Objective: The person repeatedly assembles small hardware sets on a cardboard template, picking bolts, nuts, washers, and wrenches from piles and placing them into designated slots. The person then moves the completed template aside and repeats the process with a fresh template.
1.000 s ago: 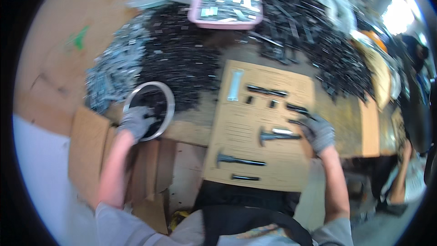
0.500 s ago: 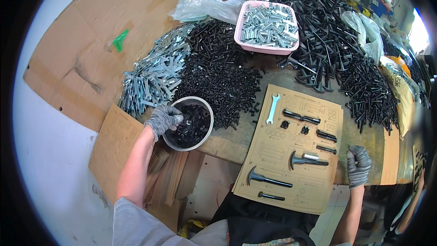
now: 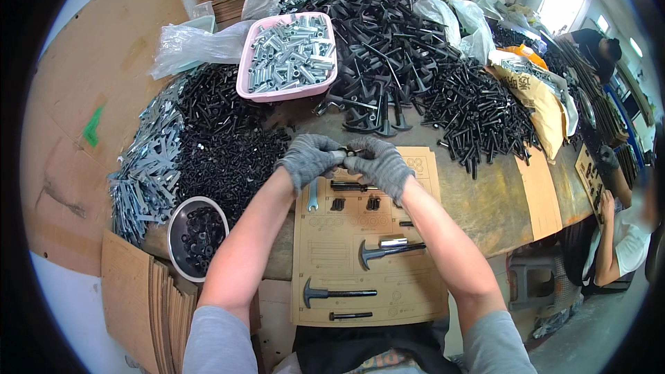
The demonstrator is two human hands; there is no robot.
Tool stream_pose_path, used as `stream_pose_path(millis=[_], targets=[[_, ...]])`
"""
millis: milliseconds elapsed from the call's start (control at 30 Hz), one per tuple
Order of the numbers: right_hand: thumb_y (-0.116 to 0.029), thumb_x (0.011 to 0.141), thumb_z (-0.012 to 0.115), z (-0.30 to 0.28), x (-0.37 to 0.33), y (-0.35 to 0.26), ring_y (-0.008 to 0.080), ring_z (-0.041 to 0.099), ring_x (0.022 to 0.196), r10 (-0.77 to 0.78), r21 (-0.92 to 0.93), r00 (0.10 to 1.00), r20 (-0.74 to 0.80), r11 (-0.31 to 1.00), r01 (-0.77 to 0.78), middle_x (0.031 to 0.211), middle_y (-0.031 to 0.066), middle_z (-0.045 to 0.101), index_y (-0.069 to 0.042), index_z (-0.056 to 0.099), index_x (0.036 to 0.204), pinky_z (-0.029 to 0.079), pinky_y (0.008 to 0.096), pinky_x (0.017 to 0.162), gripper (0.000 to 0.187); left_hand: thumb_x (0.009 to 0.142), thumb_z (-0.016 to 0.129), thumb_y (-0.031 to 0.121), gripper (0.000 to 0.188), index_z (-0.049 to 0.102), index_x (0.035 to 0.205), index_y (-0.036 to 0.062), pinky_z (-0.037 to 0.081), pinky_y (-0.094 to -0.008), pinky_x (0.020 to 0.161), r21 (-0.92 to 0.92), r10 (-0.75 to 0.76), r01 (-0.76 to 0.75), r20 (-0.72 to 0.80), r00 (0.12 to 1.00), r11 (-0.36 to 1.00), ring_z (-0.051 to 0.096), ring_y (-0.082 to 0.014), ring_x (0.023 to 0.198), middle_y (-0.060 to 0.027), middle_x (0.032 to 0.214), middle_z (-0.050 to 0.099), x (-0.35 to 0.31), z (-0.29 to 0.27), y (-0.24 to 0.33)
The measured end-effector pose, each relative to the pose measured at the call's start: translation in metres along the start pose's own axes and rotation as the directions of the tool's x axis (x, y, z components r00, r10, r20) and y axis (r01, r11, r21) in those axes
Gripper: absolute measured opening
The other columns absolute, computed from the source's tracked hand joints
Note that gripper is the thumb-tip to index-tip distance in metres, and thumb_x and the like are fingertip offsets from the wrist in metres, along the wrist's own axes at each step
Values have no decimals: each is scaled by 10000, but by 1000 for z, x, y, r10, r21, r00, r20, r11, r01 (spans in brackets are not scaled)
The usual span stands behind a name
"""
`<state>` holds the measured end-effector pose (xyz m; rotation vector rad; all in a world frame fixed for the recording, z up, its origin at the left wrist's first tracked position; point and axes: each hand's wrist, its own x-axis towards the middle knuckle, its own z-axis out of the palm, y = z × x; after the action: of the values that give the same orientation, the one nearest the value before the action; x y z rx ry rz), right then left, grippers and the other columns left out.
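Note:
My left hand (image 3: pixel 308 159) and my right hand (image 3: pixel 381 166), both in grey knitted gloves, meet over the far edge of a printed cardboard sheet (image 3: pixel 322 242). Their fingertips pinch small dark metal pieces (image 3: pixel 345 152), too small to name exactly. On the sheet lie a silver open-end wrench (image 3: pixel 313 196), dark bolts (image 3: pixel 352 185) partly under my right hand, and short black screws (image 3: pixel 338 203). Closer to me are a black T-shaped hook (image 3: pixel 368 255) with a silver tube (image 3: pixel 393 242) beside it, another hook (image 3: pixel 332 294) and a long bolt (image 3: pixel 350 316).
At left, a metal bowl (image 3: pixel 173 249) holds small black parts. Behind lie piles of flat wrenches (image 3: pixel 145 166), black screws (image 3: pixel 215 145), hooks (image 3: pixel 377 48) and bolts (image 3: pixel 478 111). A pink basin (image 3: pixel 287 96) contains silver tubes. Another person (image 3: pixel 627 242) works at right.
My left hand has left the bowl and come to the middle. My right hand has moved in from the right edge to meet it. The view has swung rightward.

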<state>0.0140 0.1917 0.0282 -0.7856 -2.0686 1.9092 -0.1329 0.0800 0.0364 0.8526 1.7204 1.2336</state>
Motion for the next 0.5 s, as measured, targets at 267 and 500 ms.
stream_pose_path(millis=[267, 500], targets=[[-90, 773, 712, -1, 45, 26, 128, 636, 661, 17, -141, 998, -68, 990, -27, 778, 95, 687, 10, 678, 968, 528, 261, 621, 222, 805, 702, 137, 140, 700, 842, 2, 483, -250, 504, 257, 7, 15, -84, 996, 966, 586, -108, 578, -44, 668, 655, 47, -9, -33], [-191, 783, 672, 4, 60, 44, 311, 646, 823, -292, -680, 956, -5, 702, 211, 898, 131, 684, -95, 706, 940, 508, 365, 775, 187, 803, 695, 127, 132, 681, 807, -4, 483, -253, 501, 170, -48, 72, -138, 989, 983, 576, -105, 550, -48, 668, 643, 36, -21, -18]])
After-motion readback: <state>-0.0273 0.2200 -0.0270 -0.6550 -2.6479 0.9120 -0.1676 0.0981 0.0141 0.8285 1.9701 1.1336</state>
